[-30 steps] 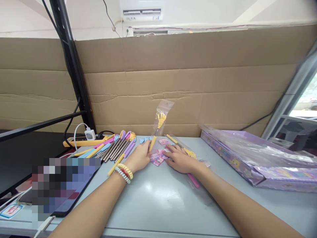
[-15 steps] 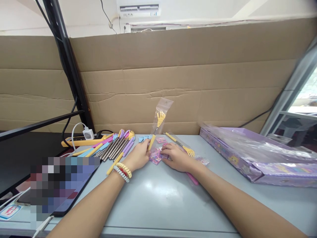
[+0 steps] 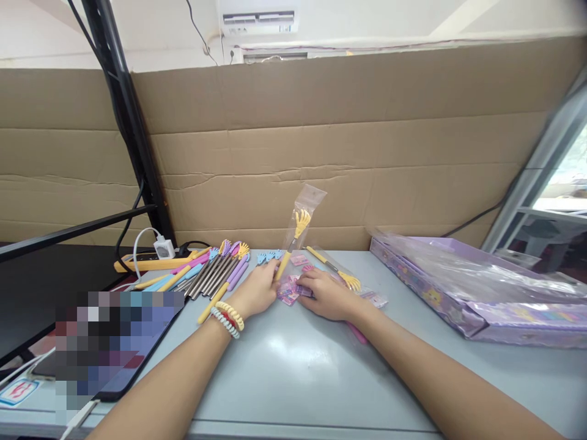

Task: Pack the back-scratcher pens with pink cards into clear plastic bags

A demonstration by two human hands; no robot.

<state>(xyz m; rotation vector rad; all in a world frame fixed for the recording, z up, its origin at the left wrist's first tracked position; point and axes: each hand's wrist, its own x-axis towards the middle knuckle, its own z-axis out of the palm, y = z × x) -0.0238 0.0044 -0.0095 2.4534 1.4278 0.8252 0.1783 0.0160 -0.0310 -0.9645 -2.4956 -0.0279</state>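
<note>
My left hand is closed around the yellow handle of a back scratcher. A clear plastic bag encloses it, and its hand-shaped head points up and slightly right. My right hand rests low over small pink printed cards, its fingers curled with one card at the fingertips. Just beyond this hand, another yellow back scratcher lies in a clear bag. A pink handle shows partly from beneath my right wrist.
Several colourful back scratchers lie at the left, near a yellow power strip with a white charger. A dark tablet-like device is at front left. A purple box holding clear plastic bags stands right. Cardboard walls the back.
The bagged back scratcher in my left hand has tilted slightly to the right, its top a little lower. My right hand has barely shifted over the cards.
</note>
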